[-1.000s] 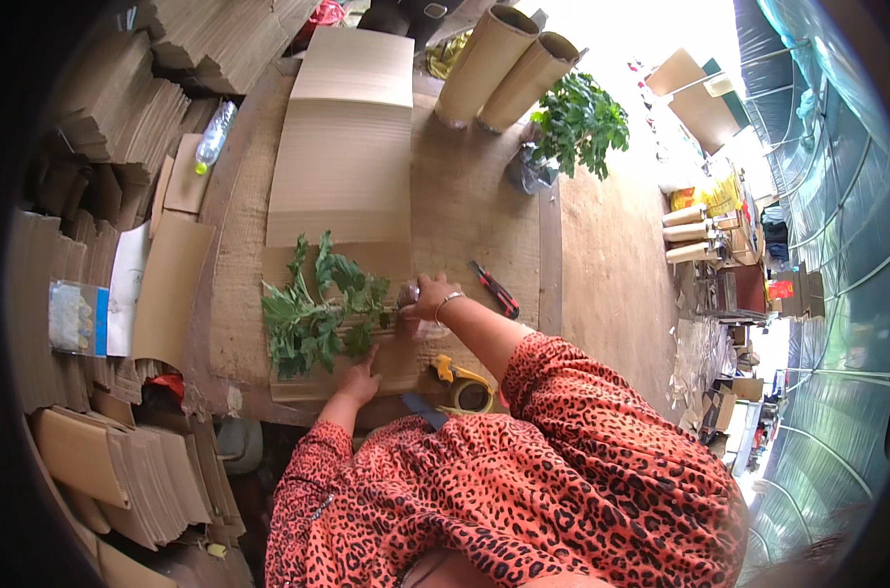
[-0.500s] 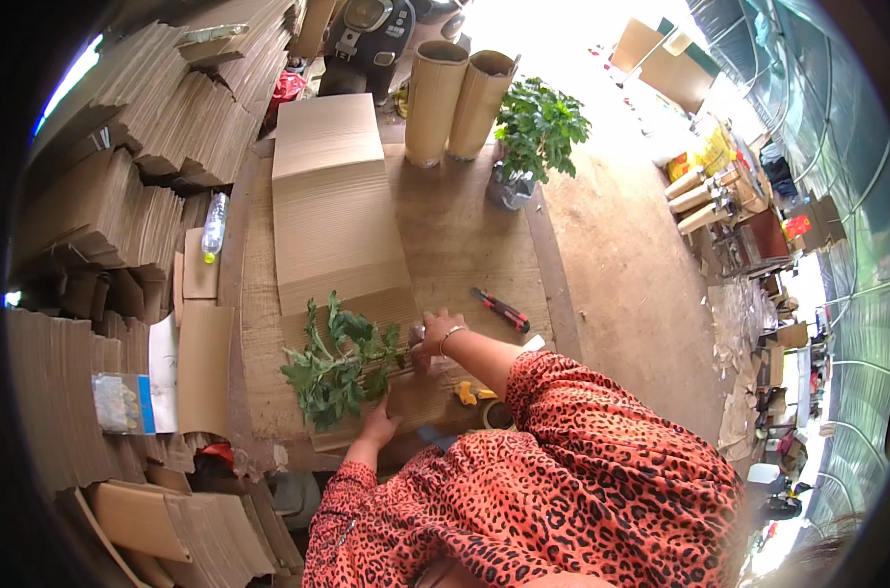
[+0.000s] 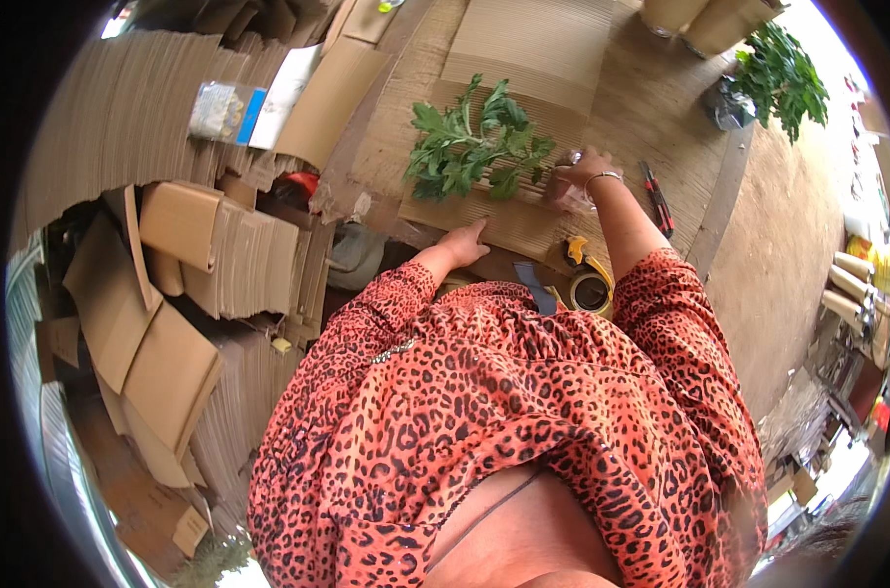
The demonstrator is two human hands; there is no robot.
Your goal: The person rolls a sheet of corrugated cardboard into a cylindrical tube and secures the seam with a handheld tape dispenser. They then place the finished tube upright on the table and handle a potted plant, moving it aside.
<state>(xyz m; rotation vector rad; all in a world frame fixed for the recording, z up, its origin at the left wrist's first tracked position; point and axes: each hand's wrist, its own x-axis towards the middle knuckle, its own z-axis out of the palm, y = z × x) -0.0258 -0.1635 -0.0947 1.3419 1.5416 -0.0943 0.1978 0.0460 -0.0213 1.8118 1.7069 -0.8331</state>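
A leafy green plant (image 3: 479, 147) lies on its side across a corrugated cardboard sheet (image 3: 533, 44) on the wooden table. My right hand (image 3: 582, 174) curls round its base, where clear plastic shows; the pot is mostly covered by my fingers. At the sheet's near edge, my left hand (image 3: 463, 245) has its thumb and a finger stretched apart, touching the cardboard below the leaves. Close to my right forearm are a red and black utility knife (image 3: 657, 199) and a yellow tape dispenser (image 3: 587, 265) with a roll of tape (image 3: 590, 292).
A second plant in a plastic-wrapped pot (image 3: 731, 104) stands at the table's far right, beside cardboard tubes (image 3: 729, 27). Stacks of folded cardboard (image 3: 122, 122) crowd the left side. A clear packet (image 3: 224, 113) rests against them. Brown floor (image 3: 778, 245) lies right of the table.
The view has tilted down and turned, so the table sits higher and more of my torso shows. My right hand stays at the plant's base. My left hand is now slightly apart from the leaves.
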